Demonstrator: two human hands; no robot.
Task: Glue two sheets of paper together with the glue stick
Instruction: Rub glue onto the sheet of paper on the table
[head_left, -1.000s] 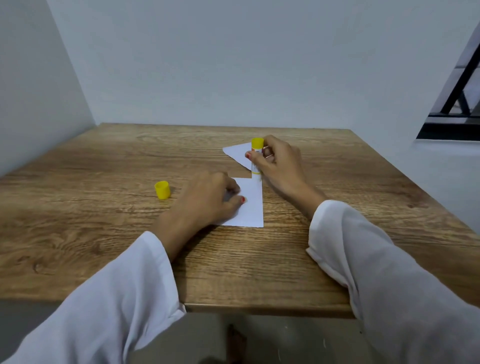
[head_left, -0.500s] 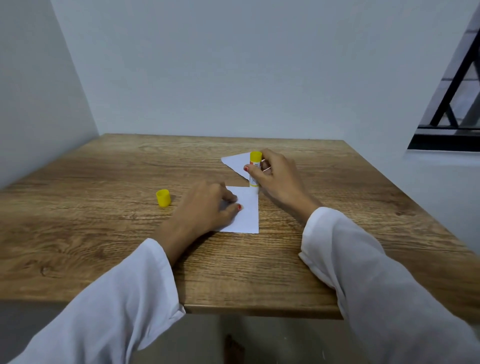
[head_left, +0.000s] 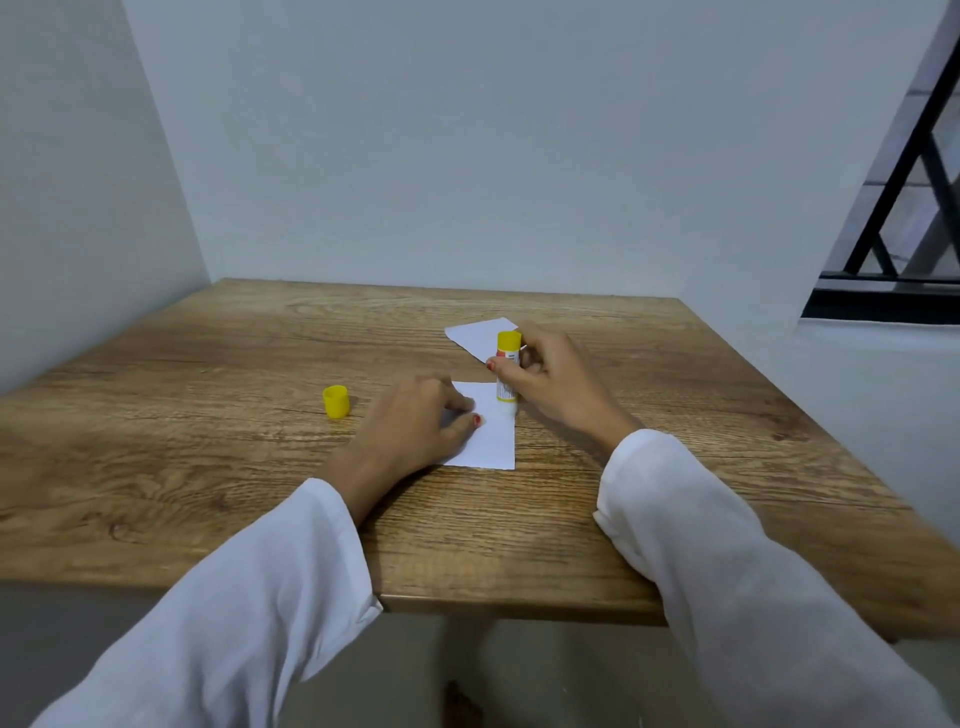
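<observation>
A small white paper sheet (head_left: 493, 436) lies on the wooden table (head_left: 208, 415). My left hand (head_left: 415, 431) rests flat on its left part, fingers pressing it down. My right hand (head_left: 550, 382) grips an upright glue stick (head_left: 507, 371) with a yellow base on top; its tip touches the sheet's far right edge. A second white sheet (head_left: 478, 338) lies just behind, partly hidden by the stick and my right hand. The yellow cap (head_left: 336, 401) stands on the table left of my left hand.
White walls close the table at the left and back. A window with dark bars (head_left: 904, 208) is at the right. The table's front edge (head_left: 519, 610) is near my white sleeves.
The glue stick in my right hand has slid nearer along the sheet's right edge. The camera view has tilted up slightly. My left hand still holds the sheet down.
</observation>
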